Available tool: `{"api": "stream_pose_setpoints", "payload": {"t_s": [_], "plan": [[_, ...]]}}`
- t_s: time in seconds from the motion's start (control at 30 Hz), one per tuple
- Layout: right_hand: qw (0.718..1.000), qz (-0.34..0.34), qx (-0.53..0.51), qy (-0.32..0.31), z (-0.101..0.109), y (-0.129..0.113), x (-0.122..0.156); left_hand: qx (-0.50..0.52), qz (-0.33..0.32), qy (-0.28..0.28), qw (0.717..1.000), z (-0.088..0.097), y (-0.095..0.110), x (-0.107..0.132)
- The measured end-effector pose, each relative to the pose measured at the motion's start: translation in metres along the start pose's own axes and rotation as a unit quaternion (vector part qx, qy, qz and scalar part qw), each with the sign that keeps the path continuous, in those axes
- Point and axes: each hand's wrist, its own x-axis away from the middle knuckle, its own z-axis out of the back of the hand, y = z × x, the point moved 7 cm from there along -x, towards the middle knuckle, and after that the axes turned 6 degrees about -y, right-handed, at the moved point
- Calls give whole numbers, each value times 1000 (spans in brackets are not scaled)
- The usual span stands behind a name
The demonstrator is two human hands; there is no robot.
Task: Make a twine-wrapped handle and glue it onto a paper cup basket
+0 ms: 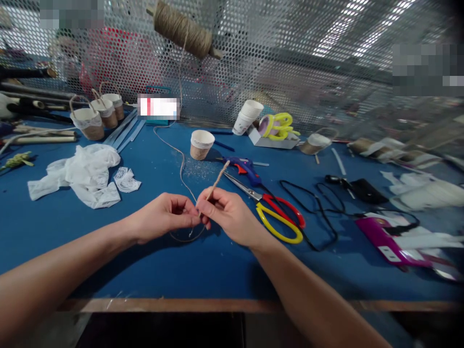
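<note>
Near the table's front, my right hand [228, 212] pinches a thin twine-wrapped stem [220, 176] that points up and away. Close against it, my left hand [170, 215] has thumb and forefinger pressed together at the stem's lower end, where twine [183, 169] comes in from a big spool [183, 31] hung above. What exactly the left fingertips grip is partly hidden. Beyond my hands stands a small paper cup [201, 145] with a brown wrap and white lace rim. To the right lie a blue glue gun [246, 170] and scissors [266, 203] with red and yellow handles.
White lace fabric [81, 171] is heaped on the left, with several handled cups [87, 123] behind it. Stacked cups [247, 117] and a box [273, 139] with yellow pipe cleaners stand at the back. A black cable [319, 212] and a purple packet [391, 244] lie right.
</note>
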Motion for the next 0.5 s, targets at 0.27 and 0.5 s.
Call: {"api": "stream_pose_setpoints", "payload": {"t_s": [0.27,0.5], "plan": [[998,-24,59,15,3,-9,-8,-40,-13,-12,999,10,9,2],[994,-20,99,49,3,5,-9,-118,-15,18,993,14,7,-1]]}}
